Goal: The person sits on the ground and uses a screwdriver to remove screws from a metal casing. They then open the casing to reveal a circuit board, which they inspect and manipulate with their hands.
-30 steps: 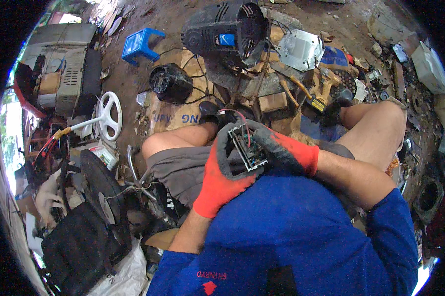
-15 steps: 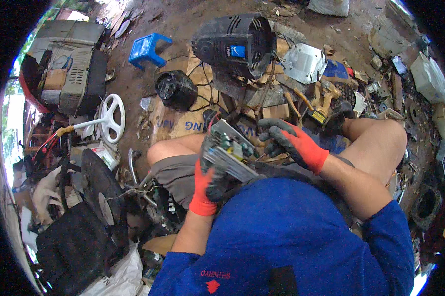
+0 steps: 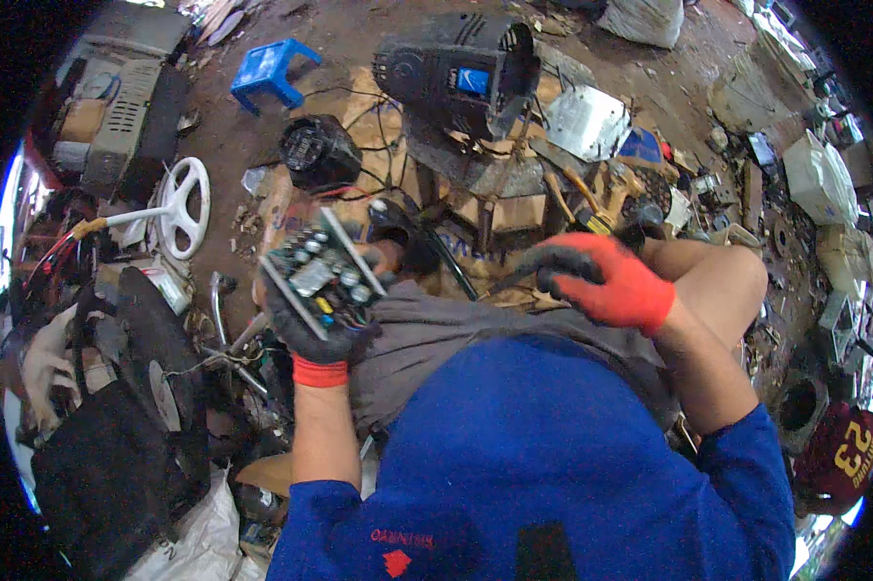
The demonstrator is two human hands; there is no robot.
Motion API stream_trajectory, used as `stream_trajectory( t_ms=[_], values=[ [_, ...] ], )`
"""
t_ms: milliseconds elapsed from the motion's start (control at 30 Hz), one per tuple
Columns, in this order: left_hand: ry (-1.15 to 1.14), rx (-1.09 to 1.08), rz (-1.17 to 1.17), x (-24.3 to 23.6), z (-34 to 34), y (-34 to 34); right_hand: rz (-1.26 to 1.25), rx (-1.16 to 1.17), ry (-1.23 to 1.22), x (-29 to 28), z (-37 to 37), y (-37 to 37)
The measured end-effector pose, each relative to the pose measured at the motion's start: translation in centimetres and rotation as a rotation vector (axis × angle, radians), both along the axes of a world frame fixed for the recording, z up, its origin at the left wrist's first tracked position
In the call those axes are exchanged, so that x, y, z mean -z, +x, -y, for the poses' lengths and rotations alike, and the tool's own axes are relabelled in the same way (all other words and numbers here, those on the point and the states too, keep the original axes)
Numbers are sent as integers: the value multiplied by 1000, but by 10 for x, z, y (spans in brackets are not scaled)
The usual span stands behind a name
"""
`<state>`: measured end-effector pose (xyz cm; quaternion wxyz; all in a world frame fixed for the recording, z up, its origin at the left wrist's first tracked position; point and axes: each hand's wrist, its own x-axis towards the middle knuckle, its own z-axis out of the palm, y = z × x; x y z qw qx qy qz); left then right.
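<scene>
My left hand (image 3: 313, 341), in a red glove with a dark grey palm, grips a green circuit board (image 3: 325, 276) set between two metal side plates. Its component side faces up, showing capacitors, a silver block and a small yellow part. Over my lap, to the right, is my right hand (image 3: 611, 281) in a matching glove. Its dark fingers reach left, apart from the board, and I see nothing held in them. A long black rod-like thing (image 3: 446, 254) lies slanting between my knees, nearest to the gap between both hands.
Ahead stand a black plastic housing (image 3: 456, 73), a round black part (image 3: 320, 153) and a blue stool (image 3: 275, 75). A metal sheet (image 3: 588, 123) and a yellow-black power tool (image 3: 606, 208) lie to the right. A white steering wheel (image 3: 185, 208) and scrap crowd the left.
My left hand has moved left with the circuit board and turned its component side upward. My right hand has shifted slightly right. The whole view has tilted a little.
</scene>
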<state>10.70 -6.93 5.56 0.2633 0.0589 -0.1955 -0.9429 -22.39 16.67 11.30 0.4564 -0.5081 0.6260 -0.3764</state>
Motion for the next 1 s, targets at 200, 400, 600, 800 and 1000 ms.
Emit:
stream_trajectory(
  t_ms=[200, 400, 600, 800, 1000],
  values=[
    [7, -42, -94, -21, 25, -4, -539, -197, 190, 1, 16, -27],
    [-42, -108, -107, 15, 44, -1, -714, -468, 457, 113, 12, -11],
    [-136, -395, 169, 21, 33, -7, -753, -58, 113, 96, 18, 23],
    [-136, -290, 211, 34, 33, 3, -423, -41, 367, 122, 45, 14],
    [-469, -428, 538, 38, 24, -4, -520, -479, 629, 186, 53, 43]
  ],
)
